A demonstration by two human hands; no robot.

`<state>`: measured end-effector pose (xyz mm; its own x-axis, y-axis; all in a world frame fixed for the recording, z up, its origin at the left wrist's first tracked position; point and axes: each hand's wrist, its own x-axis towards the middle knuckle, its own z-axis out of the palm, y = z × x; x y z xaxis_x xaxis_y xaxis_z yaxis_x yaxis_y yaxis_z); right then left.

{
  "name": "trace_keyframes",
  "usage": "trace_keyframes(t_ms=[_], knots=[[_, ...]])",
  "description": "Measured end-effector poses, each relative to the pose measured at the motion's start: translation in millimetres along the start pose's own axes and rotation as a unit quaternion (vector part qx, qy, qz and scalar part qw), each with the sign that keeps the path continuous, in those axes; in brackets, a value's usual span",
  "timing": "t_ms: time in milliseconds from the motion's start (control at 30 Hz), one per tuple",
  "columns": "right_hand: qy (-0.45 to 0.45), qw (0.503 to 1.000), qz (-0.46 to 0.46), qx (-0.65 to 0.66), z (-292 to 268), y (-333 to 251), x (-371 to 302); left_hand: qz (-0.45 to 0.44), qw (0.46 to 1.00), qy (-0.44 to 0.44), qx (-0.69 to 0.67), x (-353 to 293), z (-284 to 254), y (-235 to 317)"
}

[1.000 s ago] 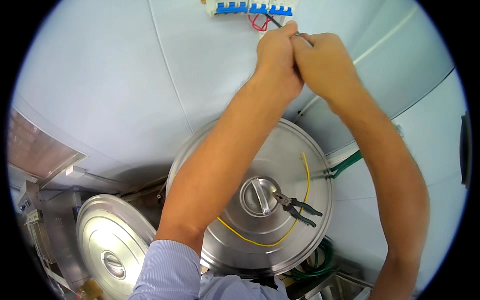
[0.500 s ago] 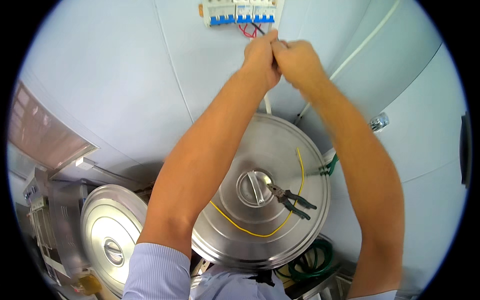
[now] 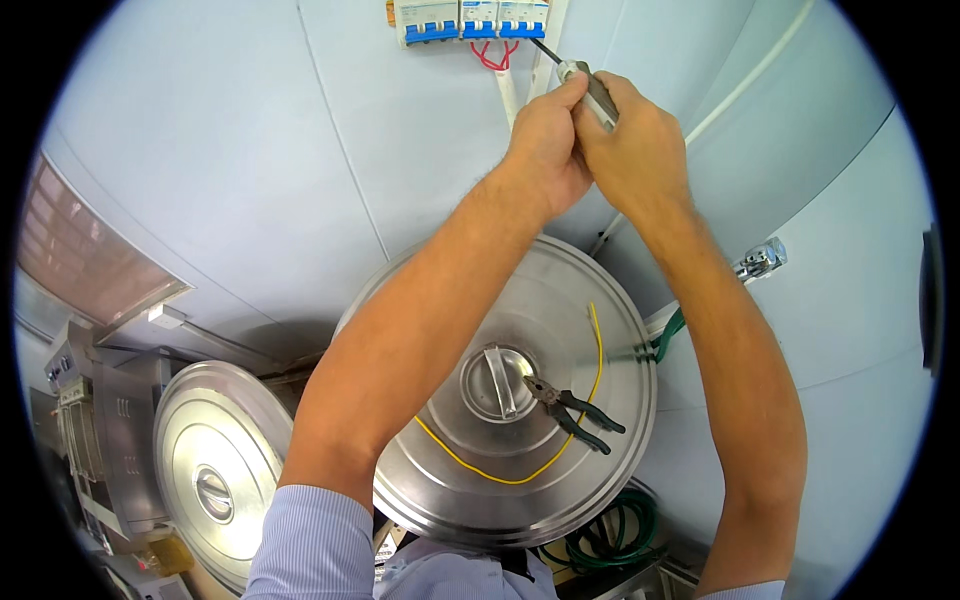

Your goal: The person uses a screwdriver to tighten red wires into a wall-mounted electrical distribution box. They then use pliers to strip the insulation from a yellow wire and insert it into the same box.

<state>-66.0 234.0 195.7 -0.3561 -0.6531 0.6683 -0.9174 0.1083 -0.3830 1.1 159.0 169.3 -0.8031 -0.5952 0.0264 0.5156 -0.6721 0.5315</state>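
Observation:
Both my hands are raised to a screwdriver [image 3: 598, 97] with a grey handle and a thin dark shaft. My right hand [image 3: 645, 145] is closed round the handle. Beside it my left hand [image 3: 548, 145] is closed too, its thumb against the handle; its other fingers are mostly hidden. The shaft slants up leftward, its tip at the lower right edge of a row of white circuit breakers [image 3: 478, 20] with blue switches. Red wires [image 3: 492, 58] loop beneath the breakers into a white conduit [image 3: 508, 95].
Below my arms is a large round metal lid [image 3: 500, 515]. Combination pliers [image 3: 572, 410] with dark handles and a bent yellow wire [image 3: 520, 481] lie on it. A second metal lid [image 3: 190, 430] stands left. Green hose [image 3: 625, 530] is coiled below; a metal tap [image 3: 762, 258] is right.
Both hands have shifted right and slightly down with the screwdriver. Its handle now shows between them, and its tip has moved from the middle breaker to the right one.

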Motion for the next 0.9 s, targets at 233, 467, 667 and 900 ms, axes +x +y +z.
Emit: trace_keyframes(t_ms=[233,467,667,900], knots=[[0.001,0.996,-0.044,-0.081,6.3,11.9,5.2,0.005,0.999,-0.035,-0.018,5.1,-0.6,-2.3],[0.025,0.929,-0.209,-0.305,-2.8,16.3,14.4,0.023,0.993,-0.109,-0.04,18.3,-5.3,-8.8],[0.009,0.914,-0.216,-0.344,2.5,15.8,32.4,0.052,0.973,-0.19,-0.118,32.6,-2.5,-12.6],[0.032,0.903,-0.223,-0.365,3.7,10.9,32.4,0.057,0.915,-0.235,-0.322,44.8,10.2,-24.8]])
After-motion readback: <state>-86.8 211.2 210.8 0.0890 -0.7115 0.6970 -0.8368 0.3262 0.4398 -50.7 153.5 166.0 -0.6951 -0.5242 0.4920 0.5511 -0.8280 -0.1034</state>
